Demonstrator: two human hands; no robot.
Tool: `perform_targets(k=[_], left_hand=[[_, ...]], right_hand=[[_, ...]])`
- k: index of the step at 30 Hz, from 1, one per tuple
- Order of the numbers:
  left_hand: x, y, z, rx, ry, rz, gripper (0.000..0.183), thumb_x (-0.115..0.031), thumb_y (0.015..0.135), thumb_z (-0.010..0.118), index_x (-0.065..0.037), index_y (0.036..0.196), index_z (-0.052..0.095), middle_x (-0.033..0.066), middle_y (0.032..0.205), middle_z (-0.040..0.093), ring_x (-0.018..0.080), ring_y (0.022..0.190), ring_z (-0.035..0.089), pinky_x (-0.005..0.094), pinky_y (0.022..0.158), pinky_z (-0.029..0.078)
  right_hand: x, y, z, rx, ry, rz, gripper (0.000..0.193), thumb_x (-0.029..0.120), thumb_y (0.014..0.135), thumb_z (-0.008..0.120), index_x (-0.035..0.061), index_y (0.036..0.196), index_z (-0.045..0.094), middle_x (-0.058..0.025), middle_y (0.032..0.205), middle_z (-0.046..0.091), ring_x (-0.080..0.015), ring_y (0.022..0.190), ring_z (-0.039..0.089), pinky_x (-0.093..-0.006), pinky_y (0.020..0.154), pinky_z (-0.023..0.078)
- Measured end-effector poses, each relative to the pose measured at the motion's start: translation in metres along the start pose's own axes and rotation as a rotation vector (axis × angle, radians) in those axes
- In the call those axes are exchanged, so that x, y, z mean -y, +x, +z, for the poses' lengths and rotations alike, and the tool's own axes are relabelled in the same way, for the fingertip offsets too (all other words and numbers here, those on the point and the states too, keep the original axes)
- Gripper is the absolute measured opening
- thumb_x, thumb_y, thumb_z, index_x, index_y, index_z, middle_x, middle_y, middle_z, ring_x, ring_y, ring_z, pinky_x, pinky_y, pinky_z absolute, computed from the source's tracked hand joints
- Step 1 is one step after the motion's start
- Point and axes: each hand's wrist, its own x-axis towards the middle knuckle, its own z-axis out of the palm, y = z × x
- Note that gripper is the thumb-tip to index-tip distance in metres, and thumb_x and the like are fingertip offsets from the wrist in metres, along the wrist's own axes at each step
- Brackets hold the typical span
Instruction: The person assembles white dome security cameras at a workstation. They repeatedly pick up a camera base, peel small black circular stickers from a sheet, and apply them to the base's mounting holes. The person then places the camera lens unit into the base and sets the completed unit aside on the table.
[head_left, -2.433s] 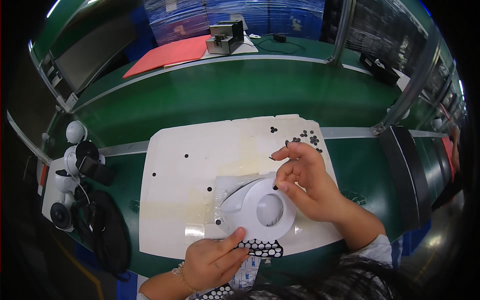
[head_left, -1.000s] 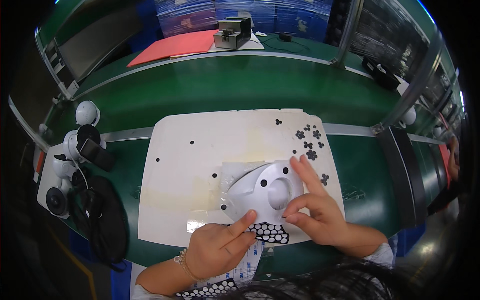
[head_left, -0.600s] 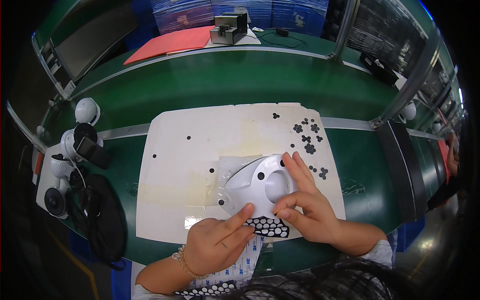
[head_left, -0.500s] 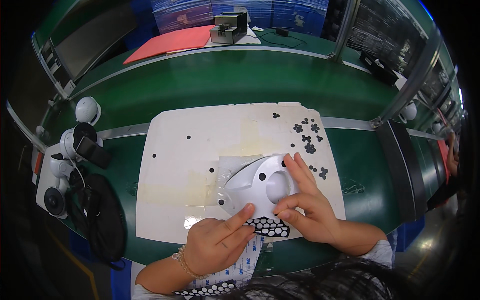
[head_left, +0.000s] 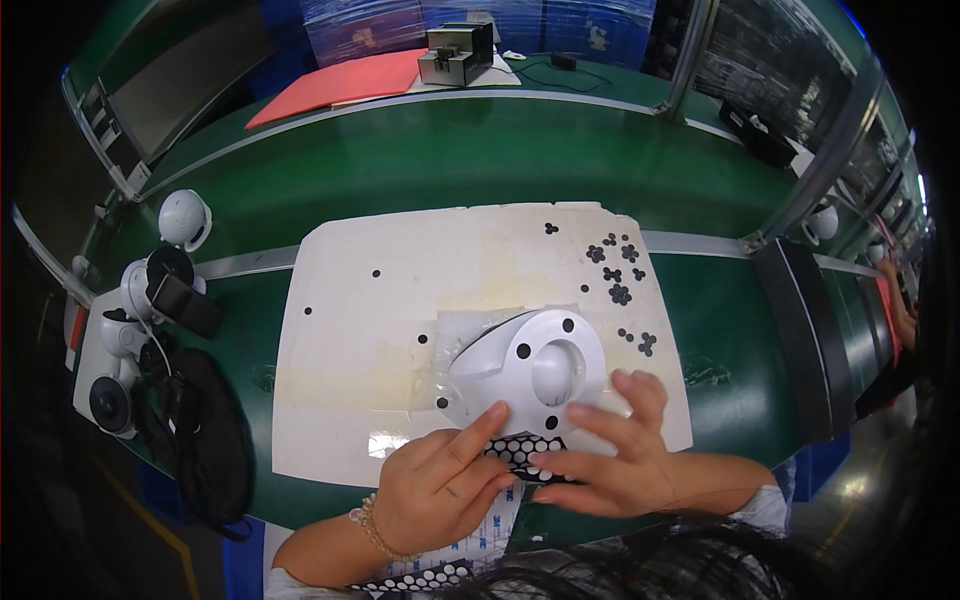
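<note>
A white curved plastic housing (head_left: pixel 482 385) with a round opening lies on the pale board, clear film under it. Black round pads sit on its face, one (head_left: pixel 551 423) just below the opening. My left hand (head_left: pixel 445 490) rests its index fingertip on the housing's lower edge. Its lower fingers and thumb are closed on a black sheet with rows of white dots (head_left: pixel 515 453). My right hand (head_left: pixel 620 455), blurred in part, has its fingers apart with nothing seen between them. Its lower fingers are at the dotted sheet's right end; whether they touch it I cannot tell.
Loose black pads (head_left: pixel 620 295) lie in clusters on the right of the board (head_left: pixel 350 420). White camera-like devices (head_left: pixel 125 330) and a black pouch (head_left: pixel 205 440) stand at left. A long black box (head_left: pixel 800 340) is at right. A metal fixture (head_left: pixel 457 55) sits at the back.
My right hand has come away from the housing, down toward the dotted sheet, and its pinch has opened. A black pad now shows below the opening. My left hand stays nearly still.
</note>
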Motion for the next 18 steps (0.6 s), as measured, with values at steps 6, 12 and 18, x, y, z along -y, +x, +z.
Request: perform_targets(k=[6,12,18], left_hand=[[-0.001,-0.001,0.002,-0.020,-0.066,-0.027,0.017,-0.006,0.065,0.068,-0.001,0.076,0.056,0.0204,0.120,0.047,0.0235,0.067,0.055,0.0283,0.056,0.047],[0.001,-0.001,0.004,-0.030,-0.006,-0.013,0.017,-0.007,0.064,0.068,-0.002,0.075,0.057,0.0206,0.119,0.048,0.0232,0.068,0.056,0.0282,0.055,0.048],[0.004,-0.003,0.006,-0.035,0.055,0.019,0.016,-0.007,0.062,0.069,-0.003,0.073,0.058,0.0204,0.118,0.048,0.0212,0.063,0.057,0.0266,0.052,0.047]], right_hand=[[0.008,0.004,0.009,0.032,0.019,-0.007,0.016,0.023,0.068,0.066,0.0181,0.083,0.064,0.0029,0.120,0.051,-0.0184,0.120,0.034,-0.0409,0.099,0.012],[-0.006,0.000,0.005,-0.001,0.202,0.071,0.008,0.016,0.071,0.064,0.0145,0.079,0.062,-0.0074,0.127,0.043,-0.0279,0.125,0.027,-0.0398,0.100,0.015],[-0.045,-0.001,-0.009,0.036,0.566,0.491,0.011,0.018,0.082,0.057,0.0083,0.087,0.059,-0.0168,0.133,0.033,-0.0351,0.129,0.016,-0.0430,0.101,0.016]])
